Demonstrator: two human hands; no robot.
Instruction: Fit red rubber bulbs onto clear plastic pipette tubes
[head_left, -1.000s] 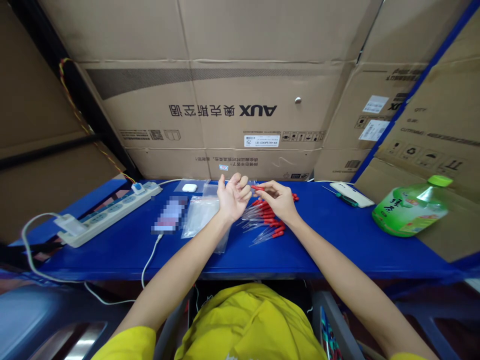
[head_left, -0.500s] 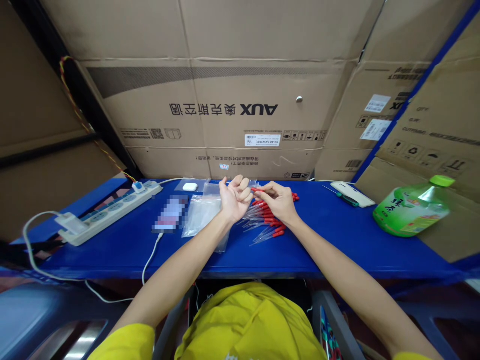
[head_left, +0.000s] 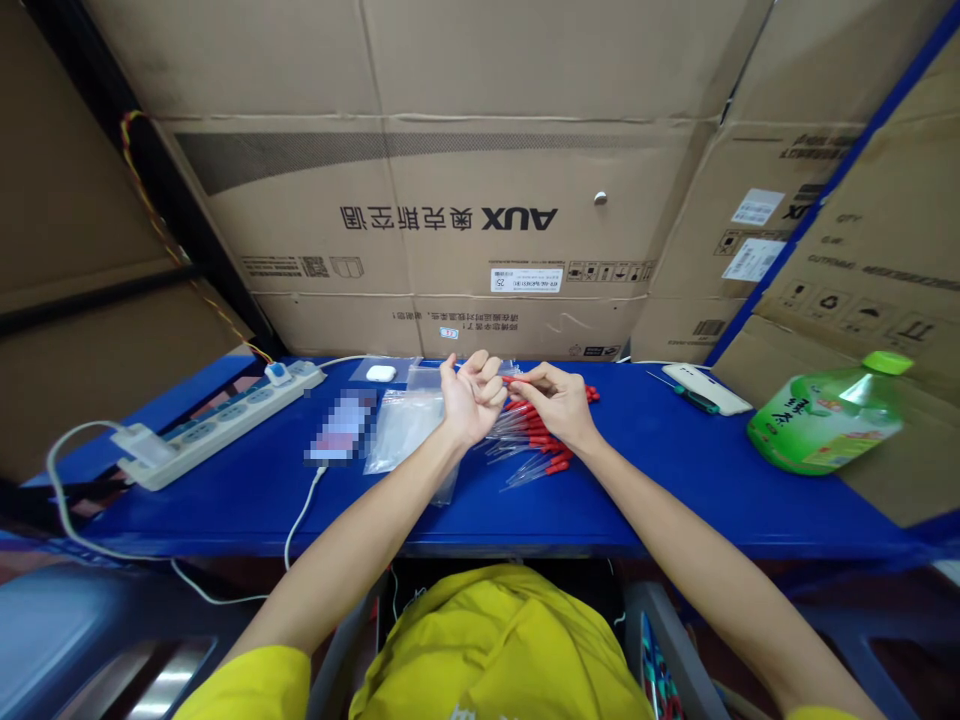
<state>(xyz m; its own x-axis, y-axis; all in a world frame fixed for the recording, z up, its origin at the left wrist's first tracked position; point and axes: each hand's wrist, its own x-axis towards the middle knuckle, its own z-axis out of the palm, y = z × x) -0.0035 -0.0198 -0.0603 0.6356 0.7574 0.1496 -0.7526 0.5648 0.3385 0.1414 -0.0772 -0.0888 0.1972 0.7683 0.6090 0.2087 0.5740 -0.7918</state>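
My left hand [head_left: 469, 398] is raised palm-up over the blue table [head_left: 645, 480], its fingers curled loosely with nothing visible in them. My right hand [head_left: 559, 402] pinches a thin clear tube with a red cap [head_left: 514, 380] and holds its tip against my left fingers. Under both hands lies a pile of several red-capped clear tubes [head_left: 534, 440]. Clear plastic bags [head_left: 405, 425] lie just left of my left hand.
A white power strip [head_left: 217, 425] with cables lies at the left, a phone [head_left: 341, 428] and a small white earbud case [head_left: 381, 373] near the bags. A white device with a green screwdriver [head_left: 705, 392] and a green bottle [head_left: 821, 418] lie at the right. Cardboard boxes wall the back.
My left fingers have curled in a little and my right hand has brought the red-capped tube closer to them. Nothing else has moved.
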